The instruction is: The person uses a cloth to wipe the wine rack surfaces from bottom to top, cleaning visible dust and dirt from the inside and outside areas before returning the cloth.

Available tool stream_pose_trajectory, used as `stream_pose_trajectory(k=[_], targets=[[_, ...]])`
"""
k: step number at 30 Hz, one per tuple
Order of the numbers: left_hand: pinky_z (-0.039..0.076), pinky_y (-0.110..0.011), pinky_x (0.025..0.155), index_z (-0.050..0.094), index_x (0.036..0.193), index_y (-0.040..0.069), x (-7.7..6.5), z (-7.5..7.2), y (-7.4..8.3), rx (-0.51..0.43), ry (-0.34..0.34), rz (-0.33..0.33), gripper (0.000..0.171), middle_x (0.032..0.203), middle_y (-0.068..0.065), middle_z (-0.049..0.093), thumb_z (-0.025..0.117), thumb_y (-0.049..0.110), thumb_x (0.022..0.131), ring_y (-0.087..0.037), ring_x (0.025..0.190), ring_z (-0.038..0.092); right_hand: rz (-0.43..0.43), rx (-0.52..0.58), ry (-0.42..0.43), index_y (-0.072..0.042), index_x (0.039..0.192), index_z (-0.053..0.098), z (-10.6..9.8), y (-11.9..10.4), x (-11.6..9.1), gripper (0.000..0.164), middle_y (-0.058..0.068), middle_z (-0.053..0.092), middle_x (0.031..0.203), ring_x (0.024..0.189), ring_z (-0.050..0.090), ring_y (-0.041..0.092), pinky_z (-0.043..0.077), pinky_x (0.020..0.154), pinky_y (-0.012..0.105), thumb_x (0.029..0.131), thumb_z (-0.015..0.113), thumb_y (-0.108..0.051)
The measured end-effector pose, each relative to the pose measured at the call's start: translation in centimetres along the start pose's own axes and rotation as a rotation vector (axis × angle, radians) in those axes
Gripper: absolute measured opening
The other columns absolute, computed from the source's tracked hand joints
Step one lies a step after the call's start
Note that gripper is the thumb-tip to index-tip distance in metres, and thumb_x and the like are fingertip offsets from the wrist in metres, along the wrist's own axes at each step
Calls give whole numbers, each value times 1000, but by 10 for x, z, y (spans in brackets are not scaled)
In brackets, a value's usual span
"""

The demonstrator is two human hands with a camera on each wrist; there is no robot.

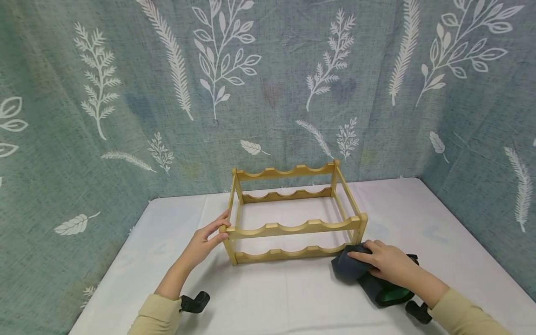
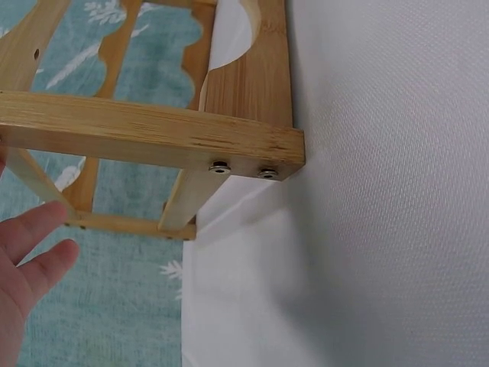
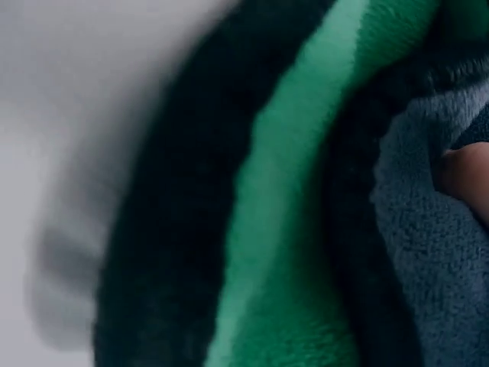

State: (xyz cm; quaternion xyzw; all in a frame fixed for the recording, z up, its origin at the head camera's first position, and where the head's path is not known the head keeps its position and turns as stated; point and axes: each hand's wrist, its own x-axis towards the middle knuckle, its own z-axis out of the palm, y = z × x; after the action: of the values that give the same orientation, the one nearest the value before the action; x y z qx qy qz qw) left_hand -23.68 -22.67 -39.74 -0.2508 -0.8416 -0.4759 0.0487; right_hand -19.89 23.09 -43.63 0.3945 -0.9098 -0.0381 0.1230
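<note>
A light wooden wine rack (image 1: 293,227) with scalloped rails stands upright on the white-covered table. My left hand (image 1: 205,239) holds its front left top corner, thumb in front and fingers over the side rail. In the left wrist view, two fingers (image 2: 50,264) stretch out beside the rack, apart from the wood. By the front right leg, my right hand (image 1: 387,263) grips a bunched microfibre cloth (image 1: 351,265), dark blue-grey and green with black edging. The cloth's loose end lies under the wrist. Up close, its green side (image 3: 283,229) and black border fill the right wrist view.
The white tablecloth (image 1: 259,298) covers the table. A blue-green leaf-patterned curtain (image 1: 268,93) hangs along the back and both sides. Small black devices (image 1: 194,302) sit at both wrists. Screw heads (image 2: 220,167) show on the rack's end.
</note>
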Motion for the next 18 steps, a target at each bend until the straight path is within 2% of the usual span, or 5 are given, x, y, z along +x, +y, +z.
stream_pose_trajectory(k=[2, 8, 11, 14, 18], targets=[[24, -53, 91, 51, 100, 14, 0, 0, 7, -2, 4, -10, 17, 133, -8, 29, 51, 14, 82, -27, 120, 27, -5, -14, 30, -30, 119, 43, -5, 1, 1, 65, 3, 46, 89, 64, 46, 12, 39, 47, 23, 61, 72, -26], [24, -52, 91, 51, 100, 14, 0, -1, 9, 1, -6, -17, 17, 133, -9, 28, 51, 16, 82, -27, 120, 27, -1, -55, 128, -28, 120, 43, -40, 7, 1, 66, 4, 47, 90, 69, 49, 14, 42, 50, 25, 60, 72, -28], [24, -52, 91, 51, 100, 14, -1, -1, 9, -3, 1, -21, 17, 133, -9, 28, 51, 15, 82, -27, 120, 27, -29, -73, 201, -27, 120, 43, -59, 11, 2, 51, 5, 48, 91, 69, 49, 15, 42, 49, 26, 74, 53, -45], [24, -52, 91, 51, 100, 14, -2, -1, 10, -4, 2, -17, 17, 133, -9, 28, 51, 15, 82, -27, 120, 27, -54, -85, 284, -25, 120, 44, -75, 14, 3, 48, 7, 48, 90, 69, 49, 17, 43, 49, 27, 81, 23, -44], [24, -52, 91, 50, 100, 13, -1, -1, 10, 5, -11, -1, 18, 133, -10, 27, 50, 16, 83, -29, 120, 27, -61, -74, 357, -23, 119, 45, -89, 13, 3, 51, 9, 48, 90, 72, 51, 20, 45, 50, 30, 83, 16, -44]])
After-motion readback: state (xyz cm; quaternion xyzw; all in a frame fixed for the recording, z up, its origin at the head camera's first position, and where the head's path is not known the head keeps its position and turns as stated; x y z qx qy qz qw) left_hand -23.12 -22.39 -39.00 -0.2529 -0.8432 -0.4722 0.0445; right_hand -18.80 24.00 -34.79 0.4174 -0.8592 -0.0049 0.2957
